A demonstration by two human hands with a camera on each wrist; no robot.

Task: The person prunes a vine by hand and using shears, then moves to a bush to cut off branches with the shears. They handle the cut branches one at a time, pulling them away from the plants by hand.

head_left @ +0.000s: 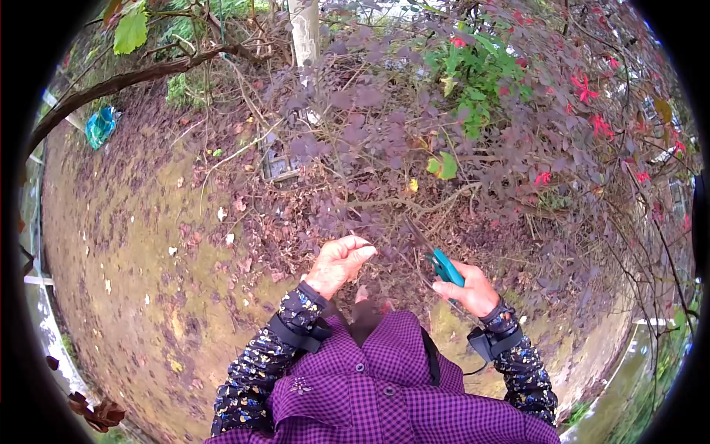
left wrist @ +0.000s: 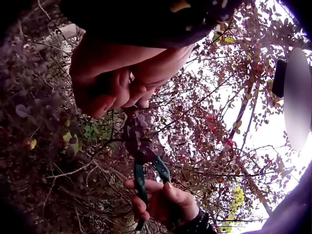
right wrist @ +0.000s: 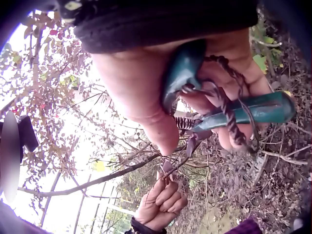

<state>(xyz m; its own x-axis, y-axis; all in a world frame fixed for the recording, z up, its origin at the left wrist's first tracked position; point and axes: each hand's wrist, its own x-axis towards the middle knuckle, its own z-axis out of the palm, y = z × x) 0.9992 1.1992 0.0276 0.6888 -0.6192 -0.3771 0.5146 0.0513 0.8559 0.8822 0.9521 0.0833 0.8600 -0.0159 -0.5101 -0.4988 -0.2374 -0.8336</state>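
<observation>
My left hand (head_left: pixel 340 265) is at the middle, thumb and fingertips pinching a thin twig (right wrist: pixel 168 171) that shows in the right wrist view. In my right hand (head_left: pixel 473 290) I grip pruning shears with teal handles (head_left: pixel 448 268). A twisted brown cord (right wrist: pixel 226 105) loops about a handle, and a coil spring (right wrist: pixel 184 123) sits between the two. Seen from the left wrist, the handles stand spread and the dark blades (left wrist: pixel 142 152) point up toward the left hand, overlapping dark leaves below its fingertips. Where the blade tips end is hidden among the leaves.
A shrub with dark purple leaves (head_left: pixel 370 96) and red blossoms (head_left: pixel 584 90) spreads ahead and to the right. One thick curved branch (head_left: pixel 140 74) arches at upper left. Behind stands a pale trunk (head_left: pixel 304 33); a teal bag (head_left: pixel 100 127) lies far left on littered ground (head_left: pixel 140 244).
</observation>
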